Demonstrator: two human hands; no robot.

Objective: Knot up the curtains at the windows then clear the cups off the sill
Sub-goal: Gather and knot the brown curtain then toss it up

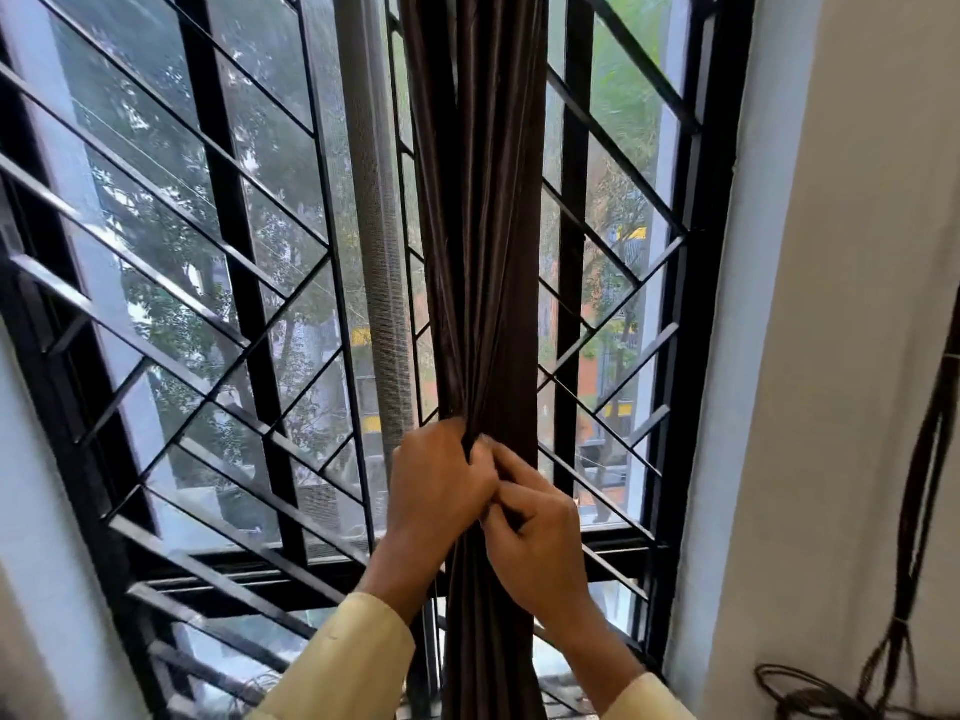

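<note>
A dark brown curtain [480,210] hangs gathered into a narrow bunch in the middle of the window. My left hand [435,485] is clenched around the bunch from the left at about sill height. My right hand [530,532] presses against it from the right, fingers pinching the folds beside the left hand. Below the hands the curtain falls straight down between my forearms. No cups and no sill surface are in view.
A black metal grille [208,314] with slanted bars covers the window behind the curtain. A grey rolled mesh screen [376,226] stands just left of the curtain. The white wall [831,304] at right carries dark cables [924,459], coiled near the bottom.
</note>
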